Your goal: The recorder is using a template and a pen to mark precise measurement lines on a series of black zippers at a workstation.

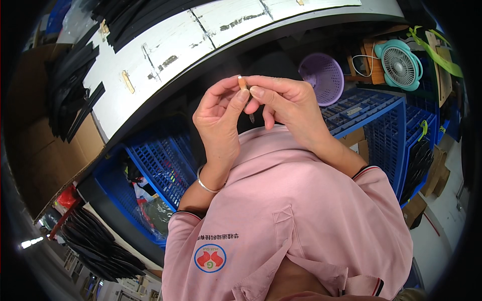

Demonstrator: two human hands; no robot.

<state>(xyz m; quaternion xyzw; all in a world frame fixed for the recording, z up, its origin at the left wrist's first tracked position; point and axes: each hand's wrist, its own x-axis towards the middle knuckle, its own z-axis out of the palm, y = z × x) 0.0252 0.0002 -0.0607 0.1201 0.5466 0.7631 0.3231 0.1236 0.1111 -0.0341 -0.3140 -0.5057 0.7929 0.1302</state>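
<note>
Both my hands are raised in front of my chest, fingertips meeting. My left hand (219, 118) and my right hand (288, 100) pinch a small thin object (242, 83) with an orange-tan upper end; a dark pointed tip (251, 118) sticks out below the fingers. A silver bangle (207, 187) sits on my left wrist. I wear a pink shirt (291, 210) with a round red and blue badge.
A white worn worktable (165, 45) curves across the top, with black strips (75, 85) stacked at its left. Blue plastic crates (160, 165) stand under it and at right (381, 125). A purple basket (324, 78) and a teal fan (400, 64) sit at upper right.
</note>
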